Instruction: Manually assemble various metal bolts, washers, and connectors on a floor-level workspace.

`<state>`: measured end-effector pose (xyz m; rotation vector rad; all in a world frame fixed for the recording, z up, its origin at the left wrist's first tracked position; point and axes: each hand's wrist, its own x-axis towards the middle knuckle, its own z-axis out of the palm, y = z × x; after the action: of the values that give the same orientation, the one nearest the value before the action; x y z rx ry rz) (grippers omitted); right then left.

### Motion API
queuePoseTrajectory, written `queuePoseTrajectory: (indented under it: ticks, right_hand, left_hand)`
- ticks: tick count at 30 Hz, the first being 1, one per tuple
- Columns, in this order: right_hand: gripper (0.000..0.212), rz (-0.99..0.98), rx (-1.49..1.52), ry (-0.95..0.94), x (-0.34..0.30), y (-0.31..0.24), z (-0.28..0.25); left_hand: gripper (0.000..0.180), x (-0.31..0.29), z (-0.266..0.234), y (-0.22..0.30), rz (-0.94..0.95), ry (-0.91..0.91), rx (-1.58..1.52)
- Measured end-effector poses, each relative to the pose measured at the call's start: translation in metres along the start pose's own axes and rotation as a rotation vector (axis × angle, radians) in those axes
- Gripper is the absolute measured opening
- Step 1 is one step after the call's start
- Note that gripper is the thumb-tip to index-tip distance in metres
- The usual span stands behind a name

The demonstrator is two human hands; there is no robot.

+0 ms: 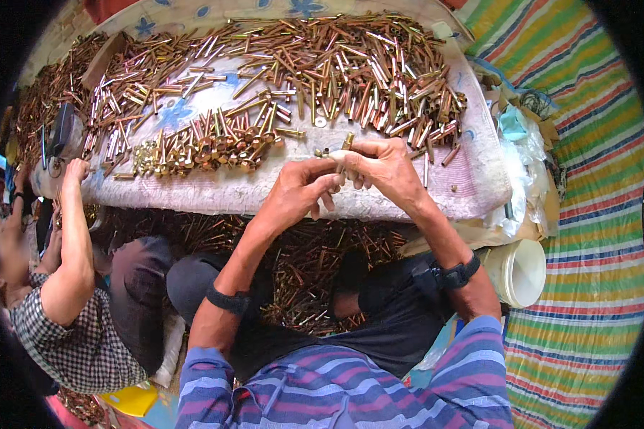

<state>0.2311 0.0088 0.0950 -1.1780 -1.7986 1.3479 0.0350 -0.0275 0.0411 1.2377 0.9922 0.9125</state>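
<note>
Seemingly midway: gripping a brassy piece [348,141] in right hand [390,170] over the near tabletop [207,193], curling left hand [297,187] alongside, hold unclear; with hex-ended bolts [225,146] at left apparently done, far loose rods [379,64] probably remaining.

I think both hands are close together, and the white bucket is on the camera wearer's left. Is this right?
Not quite: the white bucket is on the wearer's right, as the head view shows. The left hand and right hand are indeed close together.
</note>
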Motion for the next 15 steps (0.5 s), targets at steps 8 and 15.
queuePoseTrajectory:
  ticks: [8,15]
  right_hand:
    - [0.034,-0.061,-0.354,-0.048,0.016,0.041,-0.022]
    - [0.032,-0.215,-0.897,-0.028,0.015,0.077,-0.012]
  left_hand:
    - [0.024,-0.013,-0.039,0.016,-0.02,0.16,0.123]
    - [0.023,-0.019,-0.058,0.027,-0.037,0.193,0.172]
